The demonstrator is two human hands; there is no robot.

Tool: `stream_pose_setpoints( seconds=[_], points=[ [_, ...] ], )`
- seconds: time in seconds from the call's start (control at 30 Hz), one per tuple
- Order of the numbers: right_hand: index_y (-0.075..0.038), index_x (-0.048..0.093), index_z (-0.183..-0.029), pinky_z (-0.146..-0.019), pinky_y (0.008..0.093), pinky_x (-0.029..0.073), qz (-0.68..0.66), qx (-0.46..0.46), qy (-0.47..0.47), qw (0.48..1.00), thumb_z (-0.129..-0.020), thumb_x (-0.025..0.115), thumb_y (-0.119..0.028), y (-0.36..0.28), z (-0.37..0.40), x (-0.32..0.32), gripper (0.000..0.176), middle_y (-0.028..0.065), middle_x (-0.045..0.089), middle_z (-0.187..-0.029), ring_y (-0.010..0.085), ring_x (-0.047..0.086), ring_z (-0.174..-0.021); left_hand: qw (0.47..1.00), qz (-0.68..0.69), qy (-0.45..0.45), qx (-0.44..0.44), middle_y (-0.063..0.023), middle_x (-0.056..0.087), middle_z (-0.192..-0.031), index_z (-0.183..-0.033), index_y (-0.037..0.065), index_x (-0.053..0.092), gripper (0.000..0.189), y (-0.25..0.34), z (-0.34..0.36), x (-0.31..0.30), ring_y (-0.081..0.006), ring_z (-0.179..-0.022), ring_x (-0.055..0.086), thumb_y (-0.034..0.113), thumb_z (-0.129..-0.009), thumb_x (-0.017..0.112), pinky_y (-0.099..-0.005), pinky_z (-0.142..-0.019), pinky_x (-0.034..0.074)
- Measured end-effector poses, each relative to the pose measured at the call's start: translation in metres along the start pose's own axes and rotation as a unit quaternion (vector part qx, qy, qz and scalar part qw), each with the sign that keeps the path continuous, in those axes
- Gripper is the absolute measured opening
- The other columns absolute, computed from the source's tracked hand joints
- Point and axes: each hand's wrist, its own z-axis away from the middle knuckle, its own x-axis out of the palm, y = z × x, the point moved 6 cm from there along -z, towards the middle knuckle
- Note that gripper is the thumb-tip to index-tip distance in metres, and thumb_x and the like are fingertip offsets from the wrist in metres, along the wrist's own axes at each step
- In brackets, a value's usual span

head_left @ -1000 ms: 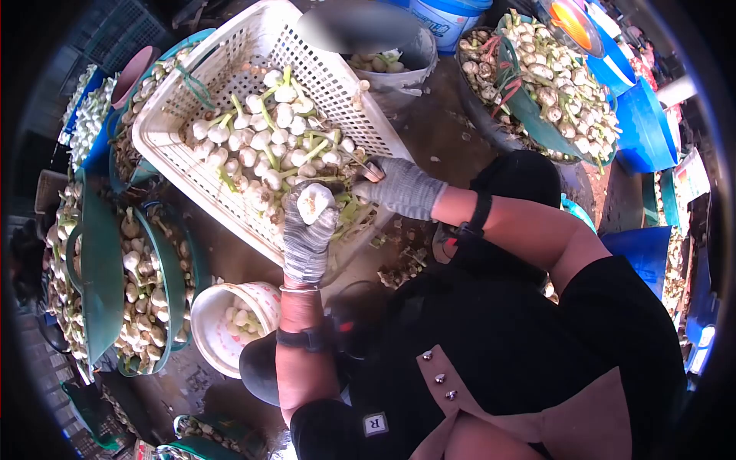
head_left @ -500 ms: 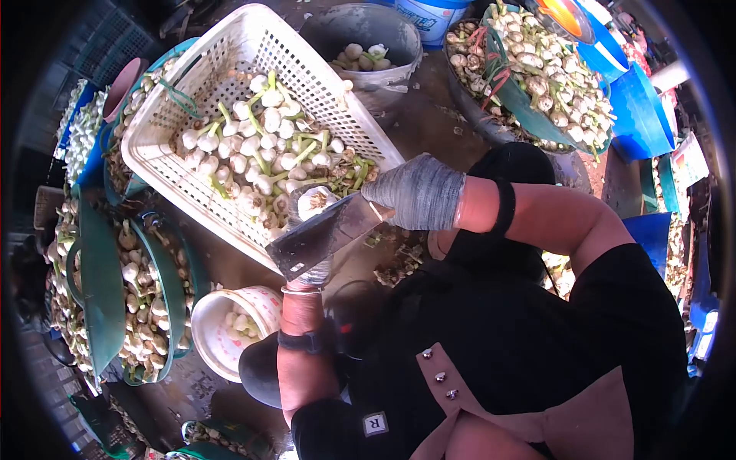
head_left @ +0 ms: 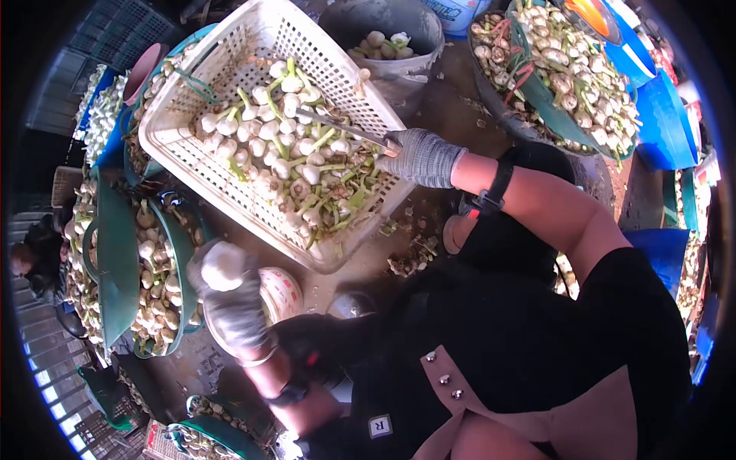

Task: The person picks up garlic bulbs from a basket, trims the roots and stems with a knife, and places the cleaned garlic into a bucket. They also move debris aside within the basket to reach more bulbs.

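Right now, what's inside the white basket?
The white basket holds garlic bulbs with green stems; the knife in the right hand reaches over them. The pile covers the basket floor and any lower bulbs.

Two gloved hands are working over a basket of garlic.

The left hand (head_left: 230, 307), in a grey glove, is holding one trimmed garlic bulb (head_left: 222, 266) above a small white bucket (head_left: 282, 291), just beside a green tub (head_left: 115, 253) full of garlic. The right hand (head_left: 422, 157), also gloved, is gripping a knife (head_left: 341, 128) at the edge of the white basket (head_left: 326, 65). The blade is lying across the garlic heads with green stems inside it. A grey bucket (head_left: 391, 69) is standing behind the basket and is holding a few bulbs.
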Motion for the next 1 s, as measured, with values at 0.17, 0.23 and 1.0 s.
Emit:
stream_pose_setpoints(
  seconds=[0.17,0.23,1.0],
  points=[
    [-0.007,0.063,-0.103,-0.065,0.0281,0.049,-0.199,0.144,0.041,0.969,-0.089,0.062,-0.025,-0.017,-0.005,-0.012,0.023,0.0024,0.063,-0.084,0.0100,0.055,-0.073,0.951,-0.299,0.044,-0.058,-0.0168,0.051,-0.118,-0.121,0.003,0.053,0.054,-0.069,-0.020,-0.080,-0.0297,-0.112,0.051,0.019,-0.075,0.075,-0.0405,-0.098,0.041],
    [-0.007,0.066,-0.095,-0.061,0.0290,0.048,-0.230,0.118,0.086,0.962,-0.082,0.072,-0.029,-0.007,-0.017,-0.010,0.027,0.0018,0.062,-0.075,0.0091,0.054,-0.067,0.995,-0.084,0.013,-0.046,-0.0146,0.055,-0.115,-0.119,0.002,0.054,0.035,-0.044,-0.030,-0.035,-0.0272,-0.108,0.053,0.016,-0.088,0.063,-0.0393,-0.095,0.043],
    [-0.007,0.061,-0.089,-0.073,0.0362,0.049,-0.283,-0.075,0.007,0.956,-0.081,0.069,-0.035,-0.001,-0.017,0.014,0.031,0.0130,0.063,-0.077,0.0263,0.062,-0.073,0.770,0.538,-0.231,-0.255,-0.0107,0.060,-0.114,-0.116,0.009,0.054,0.030,-0.141,-0.078,0.267,-0.0253,-0.105,0.058,0.024,-0.090,0.057,-0.0417,-0.086,0.052]
  ],
)
